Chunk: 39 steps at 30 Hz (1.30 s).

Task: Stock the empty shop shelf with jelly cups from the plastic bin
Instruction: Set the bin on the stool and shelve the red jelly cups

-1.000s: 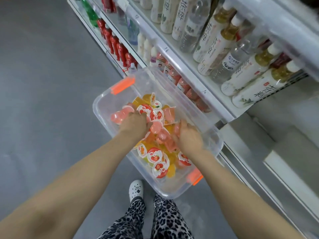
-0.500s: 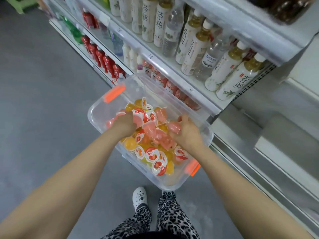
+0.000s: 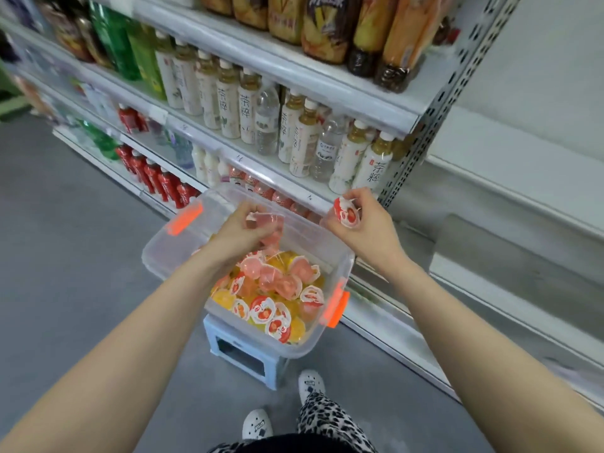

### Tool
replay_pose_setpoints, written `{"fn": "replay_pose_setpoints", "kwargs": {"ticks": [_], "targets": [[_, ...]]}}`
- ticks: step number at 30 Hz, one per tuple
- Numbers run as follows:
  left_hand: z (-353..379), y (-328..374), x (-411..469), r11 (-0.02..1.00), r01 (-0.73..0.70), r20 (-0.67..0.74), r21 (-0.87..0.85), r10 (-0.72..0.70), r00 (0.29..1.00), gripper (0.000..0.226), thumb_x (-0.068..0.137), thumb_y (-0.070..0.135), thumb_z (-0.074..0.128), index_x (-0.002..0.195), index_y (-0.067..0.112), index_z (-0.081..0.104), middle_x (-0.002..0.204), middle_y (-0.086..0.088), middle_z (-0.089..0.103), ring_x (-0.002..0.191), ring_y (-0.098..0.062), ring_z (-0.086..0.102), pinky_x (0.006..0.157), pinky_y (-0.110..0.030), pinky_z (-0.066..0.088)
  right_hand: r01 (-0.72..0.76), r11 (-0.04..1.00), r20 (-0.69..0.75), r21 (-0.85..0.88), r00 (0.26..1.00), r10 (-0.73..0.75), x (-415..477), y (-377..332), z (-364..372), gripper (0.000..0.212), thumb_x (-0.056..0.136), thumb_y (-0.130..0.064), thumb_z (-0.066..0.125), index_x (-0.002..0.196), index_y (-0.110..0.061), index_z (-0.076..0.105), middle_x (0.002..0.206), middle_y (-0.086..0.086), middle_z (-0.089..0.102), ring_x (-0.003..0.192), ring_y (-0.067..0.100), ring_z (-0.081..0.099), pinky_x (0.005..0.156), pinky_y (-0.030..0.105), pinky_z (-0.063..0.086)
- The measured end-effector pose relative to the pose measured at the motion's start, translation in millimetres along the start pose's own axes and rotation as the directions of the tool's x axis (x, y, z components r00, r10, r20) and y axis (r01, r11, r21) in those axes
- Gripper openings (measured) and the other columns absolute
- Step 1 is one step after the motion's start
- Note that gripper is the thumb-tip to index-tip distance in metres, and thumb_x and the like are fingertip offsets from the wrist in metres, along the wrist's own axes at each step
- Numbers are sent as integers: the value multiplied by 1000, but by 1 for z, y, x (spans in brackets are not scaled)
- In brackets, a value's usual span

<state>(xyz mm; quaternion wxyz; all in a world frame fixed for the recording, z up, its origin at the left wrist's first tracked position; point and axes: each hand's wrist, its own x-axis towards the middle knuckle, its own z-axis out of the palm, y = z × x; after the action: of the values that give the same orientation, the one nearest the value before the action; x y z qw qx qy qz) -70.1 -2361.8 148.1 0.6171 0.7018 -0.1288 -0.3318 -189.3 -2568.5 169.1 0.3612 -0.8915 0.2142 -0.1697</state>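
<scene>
Aisle [image 3: 81,243]: one bin [image 3: 163,246], two hands [image 3: 237,238] [image 3: 371,228] with cups [image 3: 345,213]

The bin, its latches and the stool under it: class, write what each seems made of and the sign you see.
The bin looks like clear, glossy plastic: the jelly cups show through its wall. Its latches look like opaque orange plastic. The stool seems moulded pale-blue plastic, judging by its smooth, even colour and cut-out side.
</scene>
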Motion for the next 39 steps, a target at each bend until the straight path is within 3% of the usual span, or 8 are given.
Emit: {"fn": "replay_pose_setpoints", "kwargs": {"ticks": [4, 7, 11, 15, 19, 25, 36, 39], "targets": [[40, 31, 0, 963, -226, 49, 147, 221, 974, 37, 80, 12, 77, 108, 19, 54, 106, -3, 67, 94, -20, 67, 81, -30, 57, 31, 999, -151, -19, 988, -34, -3, -3, -52, 38, 77, -43, 73, 108, -29, 56, 101, -10, 65, 90, 7, 61, 80, 32, 51], [74, 56, 3, 885, -367, 96, 286, 354, 930, 51, 72, 26, 83, 114, 26, 55, 107, 4, 66, 97, -16, 65, 86, -34, 55, 23, 998, -255, -61, 966, -38, 0, 5, -97, 37, 76, -44, 73, 106, -31, 58, 101, -13, 64, 91, 6, 60, 82, 32, 50], [122, 88, 12, 778, -477, 194, 408, 437, 879, 63, 72, 32, 83, 128, 26, 55, 111, 10, 64, 99, -10, 62, 83, -34, 55, -34, 997, -383, -74, 924, 3, 12, 25, -155, 40, 77, -50, 72, 109, -28, 61, 103, -7, 65, 93, 12, 61, 86, 35, 51], [178, 112, 30, 696, -561, 256, 449, 501, 827, 63, 76, 34, 80, 133, 25, 54, 125, 8, 61, 108, -9, 59, 93, -28, 48, -80, 997, -447, -14, 892, 65, 29, 48, -209, 43, 74, -52, 72, 110, -32, 60, 100, -8, 66, 89, 11, 64, 85, 35, 53], [236, 128, 56, 706, -559, 248, 434, 503, 828, 64, 75, 33, 80, 132, 21, 56, 124, 6, 62, 110, -8, 59, 98, -30, 47, -123, 992, -456, 39, 881, 127, 54, 78, -250, 39, 72, -43, 74, 105, -30, 59, 94, -13, 66, 87, 10, 65, 84, 35, 53], [300, 146, 104, 725, -507, 154, 466, 498, 854, 56, 72, 37, 79, 124, 25, 61, 112, 11, 63, 99, -4, 60, 77, -12, 43, -125, 991, -425, 44, 895, 132, 109, 133, -282, 32, 71, -38, 74, 99, -27, 62, 91, -13, 68, 84, 11, 65, 79, 33, 53], [351, 168, 184, 748, -387, 3, 540, 458, 889, 60, 74, 37, 79, 127, 21, 58, 121, 2, 64, 107, -14, 61, 97, -35, 49, -71, 996, -267, -52, 962, 55, 219, 195, -290, 34, 76, -28, 76, 107, -18, 65, 106, 2, 68, 95, 21, 62, 75, 25, 42], [357, 170, 200, 731, -342, -20, 590, 437, 899, 64, 74, 40, 79, 131, 22, 55, 124, 2, 61, 110, -14, 59, 98, -33, 49, -60, 995, -233, -77, 972, 41, 246, 205, -287, 35, 76, -29, 75, 108, -19, 64, 109, 2, 68, 99, 22, 62, 78, 27, 43]]}}
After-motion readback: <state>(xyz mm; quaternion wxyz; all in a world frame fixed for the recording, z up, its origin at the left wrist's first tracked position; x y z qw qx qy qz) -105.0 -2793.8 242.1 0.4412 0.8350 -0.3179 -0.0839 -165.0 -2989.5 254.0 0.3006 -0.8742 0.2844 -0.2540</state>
